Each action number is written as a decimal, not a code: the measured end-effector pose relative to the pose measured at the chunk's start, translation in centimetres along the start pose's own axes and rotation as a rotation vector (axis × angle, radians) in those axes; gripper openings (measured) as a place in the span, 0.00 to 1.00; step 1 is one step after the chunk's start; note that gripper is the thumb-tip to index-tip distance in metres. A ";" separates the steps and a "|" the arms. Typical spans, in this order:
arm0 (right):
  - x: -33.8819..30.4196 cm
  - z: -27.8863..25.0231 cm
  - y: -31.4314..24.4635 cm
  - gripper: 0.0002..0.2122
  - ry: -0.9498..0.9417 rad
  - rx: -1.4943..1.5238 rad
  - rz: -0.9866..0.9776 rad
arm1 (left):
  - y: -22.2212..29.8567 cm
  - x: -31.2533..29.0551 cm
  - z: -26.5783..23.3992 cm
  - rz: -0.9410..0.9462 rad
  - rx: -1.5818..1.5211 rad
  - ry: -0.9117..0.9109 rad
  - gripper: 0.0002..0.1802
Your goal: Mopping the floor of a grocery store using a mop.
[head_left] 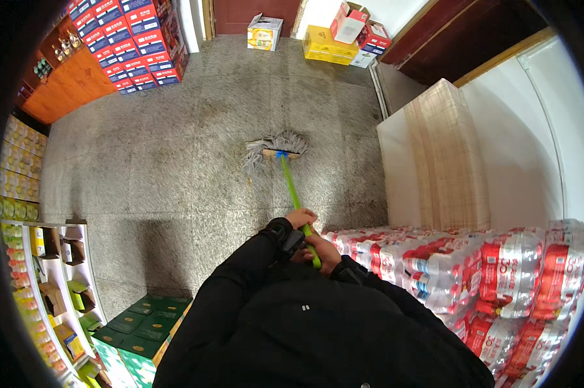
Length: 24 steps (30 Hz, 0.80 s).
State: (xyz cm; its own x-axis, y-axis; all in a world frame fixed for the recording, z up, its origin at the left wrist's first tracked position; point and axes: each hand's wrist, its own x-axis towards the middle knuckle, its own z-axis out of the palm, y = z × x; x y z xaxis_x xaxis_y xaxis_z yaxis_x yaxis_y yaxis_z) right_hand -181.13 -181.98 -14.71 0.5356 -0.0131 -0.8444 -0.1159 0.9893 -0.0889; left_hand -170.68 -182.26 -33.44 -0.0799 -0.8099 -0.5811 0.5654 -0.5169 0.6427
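A string mop stretches out ahead of me. Its grey mop head (285, 141) lies spread on the speckled stone floor, joined by a blue clip to the bright green mop handle (292, 184). My left hand (299, 217) is wrapped round the handle, farther up toward the mop head. Below it, my right hand (326, 253) grips the handle near its end, which pokes out just beneath the fingers. Both forearms are in black sleeves, and some of the right hand's fingers are hidden behind the handle.
Shrink-wrapped bottle packs (427, 265) are piled close on my right, before a tall wrapped panel (447, 155). Red and blue cartons (130, 39) stand stacked at the far left. A white carton (264, 32) and a yellow box (330, 44) sit by the far wall. Green boxes (143, 323) are near left.
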 end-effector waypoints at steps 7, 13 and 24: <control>7.3 3.0 -10.5 0.02 -0.114 -0.147 -0.056 | 10.6 5.9 -3.8 0.001 -0.002 0.047 0.14; 11.0 5.4 -23.4 0.06 -0.193 -0.204 -0.020 | 19.7 14.4 -5.5 -0.035 -0.116 0.194 0.13; 14.2 6.4 -38.5 0.10 -0.143 -0.341 -0.001 | 30.0 25.2 -5.7 0.061 1.035 0.547 0.12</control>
State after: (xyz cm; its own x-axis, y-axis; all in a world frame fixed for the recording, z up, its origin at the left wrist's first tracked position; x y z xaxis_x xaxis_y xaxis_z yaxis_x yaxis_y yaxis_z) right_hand -163.74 -219.36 -19.92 0.6446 0.0302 -0.7639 -0.3745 0.8836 -0.2811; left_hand -151.07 -216.57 -31.65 0.4306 -0.7440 -0.5109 -0.4014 -0.6649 0.6299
